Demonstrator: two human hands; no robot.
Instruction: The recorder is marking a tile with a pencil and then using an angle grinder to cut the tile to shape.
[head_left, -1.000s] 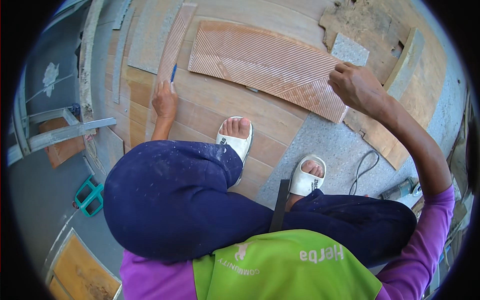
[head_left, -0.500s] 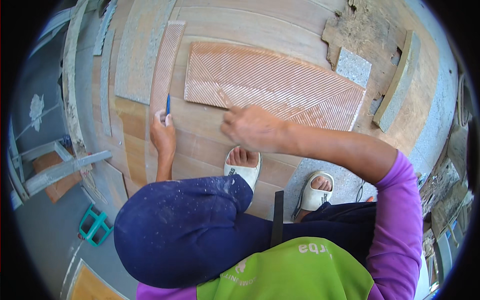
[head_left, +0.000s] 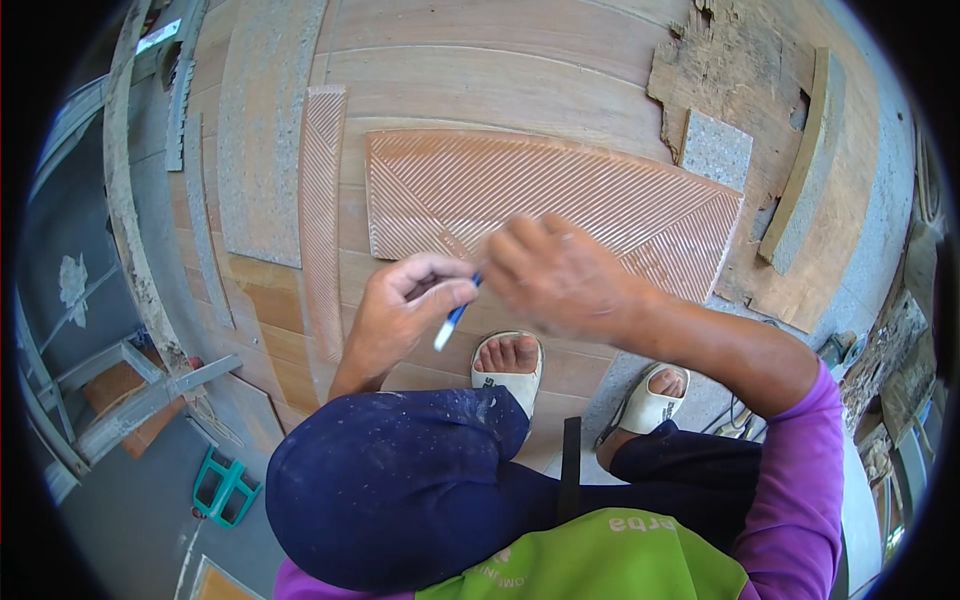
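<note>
Left hand [head_left: 400, 310]: mine, raised in front of my knee [head_left: 390, 480], fingers curled, thumb laid forward, the pair clamped on a pen [head_left: 452, 325]. Right hand [head_left: 560, 280]: mine, back uppermost, fingers bent in toward the left; forearm slanting in from the right, elbow bent below a purple sleeve [head_left: 795, 480]. Hands close together at the fingertips; whether the right also grips the pen, I cannot tell.

Pen: one, blue above, white at the lower end, tilted, the white end down and to the left. Upper end lost among my fingers.

Hard to make out: right fingers, blurred. Left forearm, mostly hidden behind my knee. Tool [head_left: 842, 350] at the right, small and indistinct. Stretch of the tile's near edge, covered by my right hand.

Tile [head_left: 560, 190]: one, wide, brown, ridged face up, flat on the plank floor [head_left: 480, 50], just beyond both hands. Strip [head_left: 322, 220]: one, narrow, ridged likewise, on the floor left of the tile and apart from it; its near end beside my left forearm. Slab [head_left: 268, 130]: one, speckled, beyond the strip to the left. Offcut [head_left: 717, 150]: one, speckled, at the tile's far right corner.
</note>
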